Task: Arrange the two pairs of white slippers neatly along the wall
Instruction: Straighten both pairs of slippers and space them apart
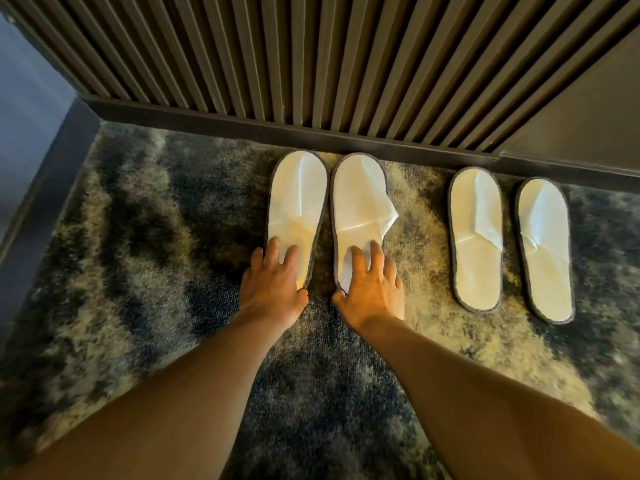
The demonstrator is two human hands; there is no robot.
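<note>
Two pairs of white slippers with dark edging lie on the carpet, toes toward the slatted wall (346, 64). The left pair sits side by side: its left slipper (298, 195) and its right slipper (360, 199), whose upper is crumpled at its right side. My left hand (273, 289) lies on the heel of the left slipper, fingers on top and thumb at the heel edge. My right hand (372, 289) holds the heel of the right slipper the same way. The other pair (476, 237) (545, 251) lies to the right, untouched, slightly apart.
A dark baseboard (242, 124) runs along the foot of the wall. A mottled dark and yellowish carpet (156, 254) covers the floor. A dark edge and blue surface (31, 109) bound the left side. A plain dark panel (588, 116) stands at the right.
</note>
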